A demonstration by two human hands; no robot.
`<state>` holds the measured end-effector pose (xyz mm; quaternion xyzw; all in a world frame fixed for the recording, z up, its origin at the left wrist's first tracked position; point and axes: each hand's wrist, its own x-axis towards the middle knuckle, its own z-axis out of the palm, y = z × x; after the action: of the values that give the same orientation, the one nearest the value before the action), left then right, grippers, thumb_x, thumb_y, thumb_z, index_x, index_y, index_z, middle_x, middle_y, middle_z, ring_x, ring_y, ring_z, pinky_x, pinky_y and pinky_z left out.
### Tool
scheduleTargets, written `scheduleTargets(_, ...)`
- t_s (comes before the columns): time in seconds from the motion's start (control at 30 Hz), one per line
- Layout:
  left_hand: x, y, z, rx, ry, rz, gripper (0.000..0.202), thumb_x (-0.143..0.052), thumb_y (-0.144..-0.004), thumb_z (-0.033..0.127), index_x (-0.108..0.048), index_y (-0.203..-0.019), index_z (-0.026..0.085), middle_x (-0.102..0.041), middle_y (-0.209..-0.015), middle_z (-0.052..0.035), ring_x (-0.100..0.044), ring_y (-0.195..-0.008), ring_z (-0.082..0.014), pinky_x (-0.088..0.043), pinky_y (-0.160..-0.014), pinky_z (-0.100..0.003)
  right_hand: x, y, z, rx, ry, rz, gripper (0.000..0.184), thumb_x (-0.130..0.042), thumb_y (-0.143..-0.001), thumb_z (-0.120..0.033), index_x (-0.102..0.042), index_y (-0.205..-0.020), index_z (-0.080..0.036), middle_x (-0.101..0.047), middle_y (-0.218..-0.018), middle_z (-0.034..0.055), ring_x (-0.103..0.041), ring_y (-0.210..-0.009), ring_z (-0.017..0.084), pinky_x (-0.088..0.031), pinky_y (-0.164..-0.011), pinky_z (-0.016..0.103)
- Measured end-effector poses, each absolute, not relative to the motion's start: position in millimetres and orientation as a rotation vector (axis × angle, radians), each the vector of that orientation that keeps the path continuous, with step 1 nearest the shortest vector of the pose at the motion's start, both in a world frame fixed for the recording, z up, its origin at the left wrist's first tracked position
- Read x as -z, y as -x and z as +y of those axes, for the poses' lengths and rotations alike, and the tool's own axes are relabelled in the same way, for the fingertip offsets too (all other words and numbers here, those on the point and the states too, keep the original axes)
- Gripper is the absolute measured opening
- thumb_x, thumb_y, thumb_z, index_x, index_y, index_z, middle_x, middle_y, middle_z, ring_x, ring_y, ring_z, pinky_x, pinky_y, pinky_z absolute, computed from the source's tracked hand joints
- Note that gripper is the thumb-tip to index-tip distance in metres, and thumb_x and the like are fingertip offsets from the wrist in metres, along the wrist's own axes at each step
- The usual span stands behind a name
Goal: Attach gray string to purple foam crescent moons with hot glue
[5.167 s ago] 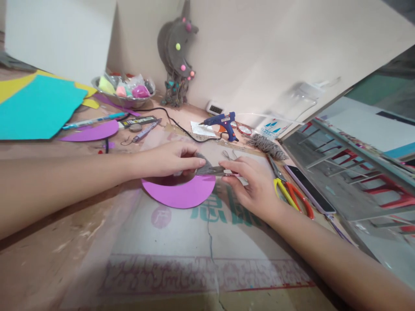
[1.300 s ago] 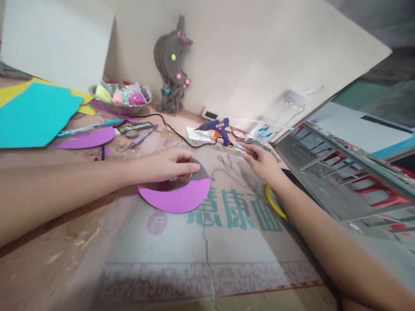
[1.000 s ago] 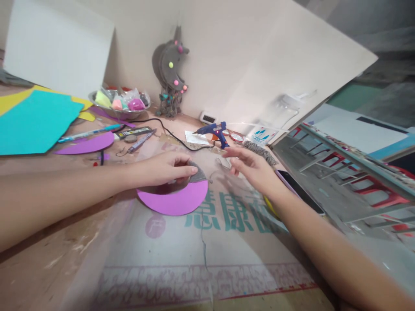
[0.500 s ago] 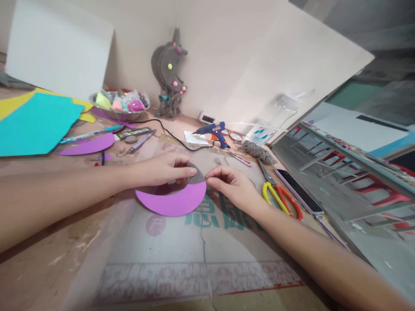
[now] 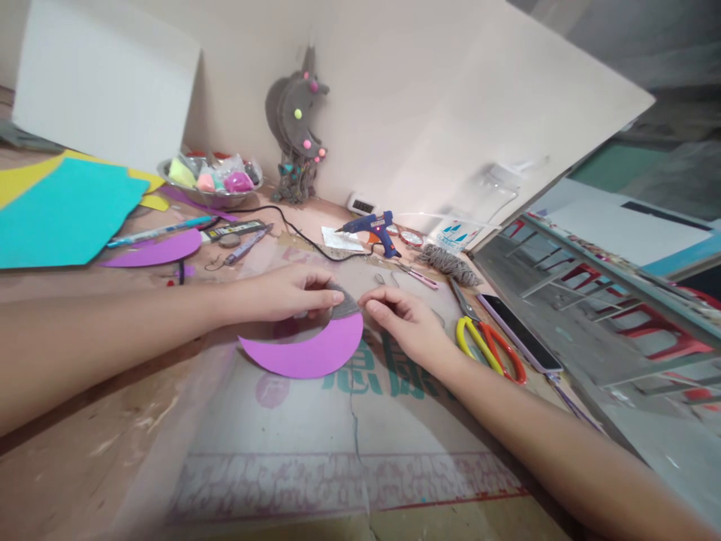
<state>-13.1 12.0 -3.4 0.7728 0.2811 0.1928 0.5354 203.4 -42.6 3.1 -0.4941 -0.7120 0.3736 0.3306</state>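
1. Left hand [image 5: 287,294]: purple crescent [image 5: 307,358] curves just below; thumb and fingers pinch its grey-wrapped end [image 5: 345,305].
2. Grey-wrapped end sits between both hands.
3. Right hand [image 5: 402,317]: crescent just to its left; thumb and forefinger drawn close together near the wrapping. Cannot tell if pinching anything.

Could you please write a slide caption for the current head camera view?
The left hand holds a purple crescent partly wrapped in gray yarn, the right hand close beside it.
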Motion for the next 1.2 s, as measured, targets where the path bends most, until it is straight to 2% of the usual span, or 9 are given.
scheduleTargets(0.07,4.0,12.4,11.9,-0.487,-1.832,0.657,0.029,-0.049,-0.086,0.042,-0.052,-0.073,0.016,-0.052,-0.061,0.0031,-0.044,-0.049,-0.0065,-0.034,-0.045,-0.019,-4.4,-203.4,-43.0,-0.932,1.267,-1.961,0.019,-0.056,-0.084,-0.037,-0.061,-0.085,-0.019,-0.055,-0.075,-0.0006,-0.050,-0.068,0.012,-0.040,-0.062,0.026)
scheduleTargets(0.23,3.2,11.4,11.4,-0.506,-1.858,0.638,0.036,-0.043,-0.089,0.046,-0.050,-0.071,0.016,-0.051,-0.061,0.0025,-0.043,-0.049,-0.0059,-0.034,-0.044,-0.017,-3.0,-201.5,-44.7,-0.823,1.258,-2.144,0.022,-0.059,-0.083,-0.032,-0.056,-0.067,-0.019,-0.049,-0.067,-0.0026,-0.045,-0.063,0.011,-0.035,-0.060,0.025)
scheduleTargets(0.43,1.3,11.7,8.1,-0.464,-1.937,0.759,0.037,-0.049,-0.084,0.052,-0.053,-0.074,0.017,-0.052,-0.055,0.0030,-0.049,-0.046,-0.0081,-0.035,-0.043,-0.018,-2.1,-195.1,-48.1,-0.821,1.314,-2.165,0.023,-0.059,-0.083,-0.034,-0.055,-0.067,-0.019,-0.048,-0.065,-0.0031,-0.043,-0.061,0.010,-0.034,-0.059,0.025)
scheduleTargets(0.63,0.3,12.3,6.1,-0.375,-1.869,0.829,0.029,-0.049,-0.084,0.046,-0.056,-0.082,0.018,-0.057,-0.060,0.0019,-0.048,-0.040,-0.0074,-0.034,-0.037,-0.018,-0.3,-194.8,-48.6,-0.833,1.319,-2.173,0.020,-0.058,-0.084,-0.033,-0.059,-0.070,-0.018,-0.050,-0.067,-0.0028,-0.043,-0.059,0.010,-0.034,-0.058,0.025)
scheduleTargets(0.9,-4.1,13.0,11.6,-0.449,-1.891,0.785,0.022,-0.055,-0.080,0.029,-0.062,-0.097,0.017,-0.058,-0.066,0.0028,-0.050,-0.050,-0.0065,-0.039,-0.045,-0.016,-1.1,-196.8,-49.0,-0.830,1.297,-2.063,0.020,-0.057,-0.084,-0.031,-0.058,-0.069,-0.018,-0.050,-0.066,-0.0024,-0.045,-0.061,0.010,-0.036,-0.058,0.026)
scheduleTargets(1.03,-5.8,13.2,11.5,-0.437,-1.854,0.746,0.024,-0.055,-0.078,0.024,-0.061,-0.100,0.017,-0.058,-0.065,0.0028,-0.049,-0.048,-0.0068,-0.037,-0.042,-0.016,-1.0,-196.3,-49.1,-0.820,1.313,-2.042,0.020,-0.056,-0.084,-0.031,-0.057,-0.068,-0.018,-0.050,-0.066,-0.0024,-0.045,-0.061,0.010,-0.037,-0.059,0.026)
scheduleTargets(1.13,-3.4,12.4,10.6,-0.460,-1.841,0.724,0.019,-0.054,-0.081,0.032,-0.061,-0.089,0.016,-0.058,-0.066,0.0013,-0.051,-0.052,-0.0077,-0.038,-0.044,-0.016,-1.5,-195.4,-49.4,-0.824,1.297,-2.040,0.021,-0.056,-0.084,-0.030,-0.055,-0.067,-0.018,-0.049,-0.065,-0.0027,-0.044,-0.061,0.010,-0.036,-0.058,0.025)
scheduleTargets(1.2,-1.3,11.7,9.4,-0.488,-1.831,0.745,0.026,-0.053,-0.083,0.041,-0.058,-0.078,0.016,-0.057,-0.064,0.0009,-0.050,-0.051,-0.0077,-0.038,-0.043,-0.017,-2.3,-194.7,-49.8,-0.801,1.292,-2.062,0.021,-0.056,-0.084,-0.029,-0.055,-0.066,-0.018,-0.048,-0.064,-0.0030,-0.043,-0.060,0.010,-0.035,-0.057,0.025)
